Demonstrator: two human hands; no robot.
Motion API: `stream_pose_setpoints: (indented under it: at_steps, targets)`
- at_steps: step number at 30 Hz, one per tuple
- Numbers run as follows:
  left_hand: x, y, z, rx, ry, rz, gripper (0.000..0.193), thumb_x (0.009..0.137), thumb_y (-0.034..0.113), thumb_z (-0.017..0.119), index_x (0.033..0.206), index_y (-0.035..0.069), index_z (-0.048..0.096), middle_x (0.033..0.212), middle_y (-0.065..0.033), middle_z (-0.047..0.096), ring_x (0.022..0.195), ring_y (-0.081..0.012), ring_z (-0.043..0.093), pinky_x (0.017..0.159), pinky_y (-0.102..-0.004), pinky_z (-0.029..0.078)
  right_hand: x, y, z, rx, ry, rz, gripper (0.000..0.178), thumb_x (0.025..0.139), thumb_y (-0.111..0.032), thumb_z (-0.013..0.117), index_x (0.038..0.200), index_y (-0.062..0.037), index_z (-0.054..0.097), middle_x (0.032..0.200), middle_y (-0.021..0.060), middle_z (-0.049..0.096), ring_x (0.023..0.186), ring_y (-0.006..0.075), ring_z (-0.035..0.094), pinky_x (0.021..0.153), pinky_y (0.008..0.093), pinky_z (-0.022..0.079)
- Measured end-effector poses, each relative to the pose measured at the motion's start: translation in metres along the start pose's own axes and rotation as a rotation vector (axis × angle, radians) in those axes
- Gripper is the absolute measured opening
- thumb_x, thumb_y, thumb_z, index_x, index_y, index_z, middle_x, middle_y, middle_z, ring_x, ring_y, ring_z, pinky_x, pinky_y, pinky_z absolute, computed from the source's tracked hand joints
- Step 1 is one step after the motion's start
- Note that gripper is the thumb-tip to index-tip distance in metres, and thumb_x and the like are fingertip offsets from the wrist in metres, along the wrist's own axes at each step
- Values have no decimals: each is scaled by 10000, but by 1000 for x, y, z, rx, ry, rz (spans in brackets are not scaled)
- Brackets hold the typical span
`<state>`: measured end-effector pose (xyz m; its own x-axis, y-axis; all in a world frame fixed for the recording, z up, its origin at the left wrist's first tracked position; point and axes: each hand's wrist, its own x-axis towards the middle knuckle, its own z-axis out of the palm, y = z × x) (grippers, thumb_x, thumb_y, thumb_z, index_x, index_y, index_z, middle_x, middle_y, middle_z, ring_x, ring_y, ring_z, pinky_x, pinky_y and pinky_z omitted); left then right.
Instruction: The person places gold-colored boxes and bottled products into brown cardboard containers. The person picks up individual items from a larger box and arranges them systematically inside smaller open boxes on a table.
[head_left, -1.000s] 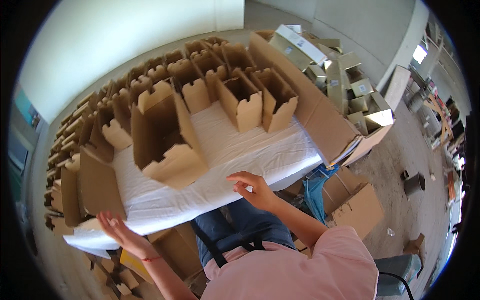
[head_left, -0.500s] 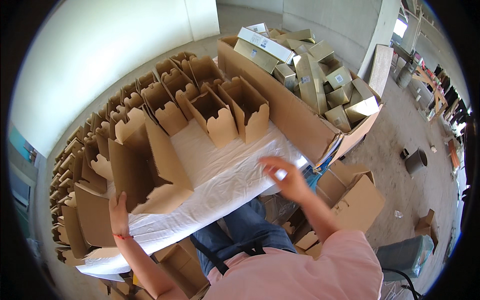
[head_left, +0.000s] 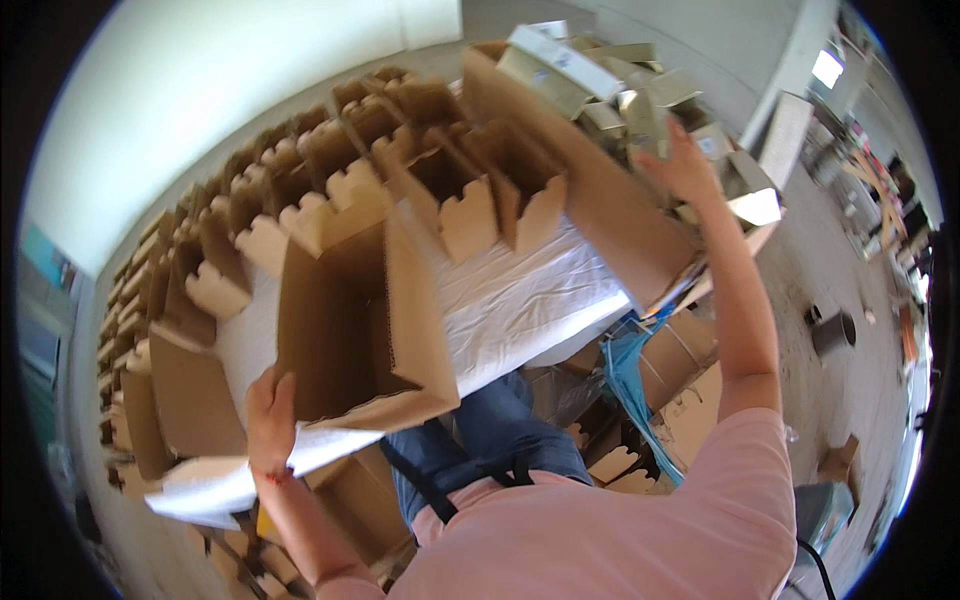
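An open-topped brown cardboard box (head_left: 420, 330) stands in front of me at the near edge of the white-covered table (head_left: 520, 290). My left hand (head_left: 270, 415) grips its near left edge, fingers closed on the cardboard. Out to the right, my right hand (head_left: 688, 165) is over a large carton (head_left: 600, 190) heaped with gold boxes (head_left: 645, 115). Its thumb and fingers are apart, slightly blurred; whether they touch a gold box I cannot tell. A long white-sided box (head_left: 565, 60) lies on top of the heap.
Rows of open brown boxes (head_left: 445, 200) fill the table's far and left parts. Below it are more cardboard pieces (head_left: 615, 465) and a blue plastic sheet (head_left: 628, 370). A dark bucket (head_left: 833, 332) stands on the floor at right.
My right hand has moved from above the table out to the gold boxes. The brown box has shifted right and turned, with my left hand still on its edge.
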<state>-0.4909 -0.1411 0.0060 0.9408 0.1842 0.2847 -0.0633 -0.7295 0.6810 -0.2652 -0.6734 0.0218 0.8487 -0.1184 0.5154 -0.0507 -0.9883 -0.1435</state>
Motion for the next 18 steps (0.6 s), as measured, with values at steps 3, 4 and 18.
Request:
stream_pose_setpoints:
  at_steps: [3,4,18]
  targets:
    - [2,1,4,-223,-79,-80,230,888,153,484,750,-29,460,616,-43,301,625,-85,308,520,-300,284,16,34,14,139,-198,41,963,700,-528,677,1345,61,273,1213,302,480,1113,386,508,915,424,420]
    - [3,-4,5,-243,-112,-93,234,890,164,492,755,-26,471,610,-31,324,622,-81,313,516,-288,287,22,62,24,295,-231,43,1002,680,-546,690,1357,53,259,1177,283,510,1059,364,540,889,406,435]
    - [-26,-8,24,-301,-65,-118,353,890,147,450,1169,-61,508,613,-178,492,561,-213,498,566,-311,400,-103,-246,-103,1563,-560,65,596,871,-452,535,1281,-33,428,1193,108,524,1110,164,514,887,321,457]
